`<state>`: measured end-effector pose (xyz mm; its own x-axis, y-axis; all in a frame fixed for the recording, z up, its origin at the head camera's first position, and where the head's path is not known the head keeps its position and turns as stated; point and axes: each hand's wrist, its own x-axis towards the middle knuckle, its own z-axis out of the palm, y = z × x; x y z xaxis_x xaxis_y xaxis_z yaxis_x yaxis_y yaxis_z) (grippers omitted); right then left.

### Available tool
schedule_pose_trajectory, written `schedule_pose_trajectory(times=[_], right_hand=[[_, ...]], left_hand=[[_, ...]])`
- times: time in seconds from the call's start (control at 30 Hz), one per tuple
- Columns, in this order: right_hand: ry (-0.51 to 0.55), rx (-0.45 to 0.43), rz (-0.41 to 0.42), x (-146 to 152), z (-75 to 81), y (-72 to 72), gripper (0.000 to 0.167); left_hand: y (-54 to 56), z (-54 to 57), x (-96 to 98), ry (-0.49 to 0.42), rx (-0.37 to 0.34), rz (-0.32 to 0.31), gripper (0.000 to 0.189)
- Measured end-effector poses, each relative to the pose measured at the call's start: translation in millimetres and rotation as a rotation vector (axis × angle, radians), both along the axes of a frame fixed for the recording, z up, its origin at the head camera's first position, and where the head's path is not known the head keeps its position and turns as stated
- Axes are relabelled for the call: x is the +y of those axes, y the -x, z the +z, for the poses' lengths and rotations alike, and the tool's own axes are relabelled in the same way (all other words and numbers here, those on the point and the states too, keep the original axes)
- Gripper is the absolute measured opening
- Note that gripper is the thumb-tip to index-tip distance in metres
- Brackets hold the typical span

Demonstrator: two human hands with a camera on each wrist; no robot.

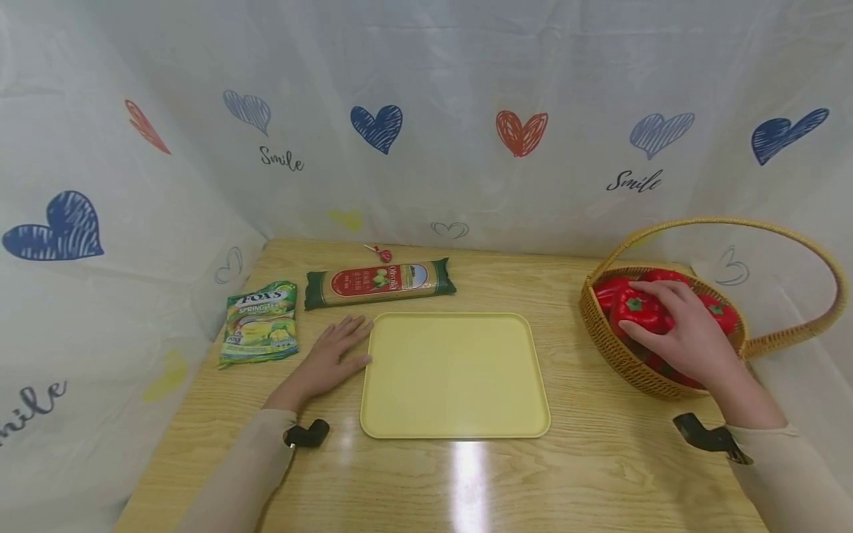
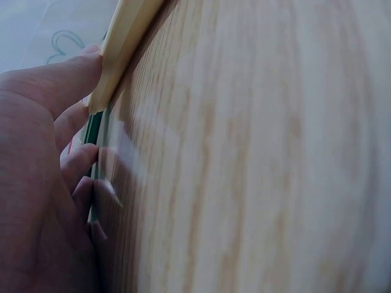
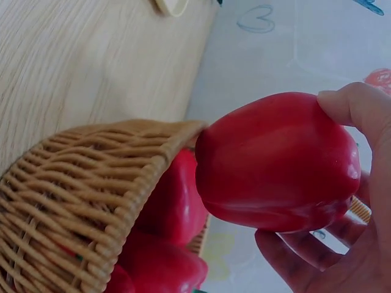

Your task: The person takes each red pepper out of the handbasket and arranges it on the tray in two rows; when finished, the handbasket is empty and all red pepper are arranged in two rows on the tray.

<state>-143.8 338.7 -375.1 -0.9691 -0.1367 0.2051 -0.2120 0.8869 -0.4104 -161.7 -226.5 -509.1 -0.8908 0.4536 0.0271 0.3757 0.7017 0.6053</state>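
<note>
Red bell pepper (image 1: 636, 309) is gripped round its sides, seemingly for security, by the right hand (image 1: 691, 334) above the wicker basket (image 1: 620, 361) at right. Yellow tray (image 1: 455, 376) is touched, perhaps steadied, by spread fingers of the left hand (image 1: 328, 360).

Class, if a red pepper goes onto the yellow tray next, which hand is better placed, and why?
Probably the right hand: it grips a red pepper at the mouth of the basket. The left hand lies at the left edge of the yellow tray, holding no pepper.
</note>
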Motion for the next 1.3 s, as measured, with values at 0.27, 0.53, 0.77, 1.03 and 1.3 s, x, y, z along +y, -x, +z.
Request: schedule_pose_trajectory(times=[0.27,0.53,0.77,1.03,1.3], right_hand=[[0.021,-0.033,0.011,-12,3.4,-1.4,0.068],[0.05,-0.026,0.061,-22,0.2,-1.0,0.063],[0.09,-0.029,0.097,-33,-6.5,2.2,0.063],[0.103,-0.051,0.128,-46,-16.4,3.9,0.063],[0.126,-0.061,0.159,-60,-26.8,6.2,0.064]], left_hand=[[0.6,-0.7,-0.5,0.002,0.003,0.0,0.067],[1.2,-1.2,-0.8,0.006,0.007,-0.001,0.067],[1.0,0.7,-0.6,0.002,0.006,0.0,0.067],[0.7,1.6,-0.2,-0.003,0.007,0.001,0.067],[-1.4,3.7,0.8,-0.001,-0.001,-0.007,0.066]])
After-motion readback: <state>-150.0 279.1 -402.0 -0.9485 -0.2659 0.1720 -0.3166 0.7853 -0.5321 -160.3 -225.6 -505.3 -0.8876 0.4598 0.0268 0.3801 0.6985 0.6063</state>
